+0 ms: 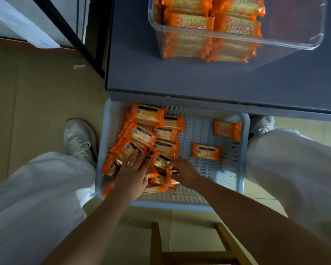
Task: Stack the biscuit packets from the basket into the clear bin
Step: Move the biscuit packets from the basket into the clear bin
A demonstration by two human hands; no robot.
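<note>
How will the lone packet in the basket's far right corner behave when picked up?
The lone packet looks small and flat, so probably light. Its glossy wrapper may slip when pinched. It lies flat, unsagging, on the slatted basket, suggesting a stiff, breakable biscuit core.

Clear bin (237,38) w/ stacked packets on table (180,79), upper right. Basket (245,169) on floor below table edge, centre; packet pile (147,131) in its left half, loose packet (206,151) right. Left hand (132,176), right hand (185,175) on pile.
</note>
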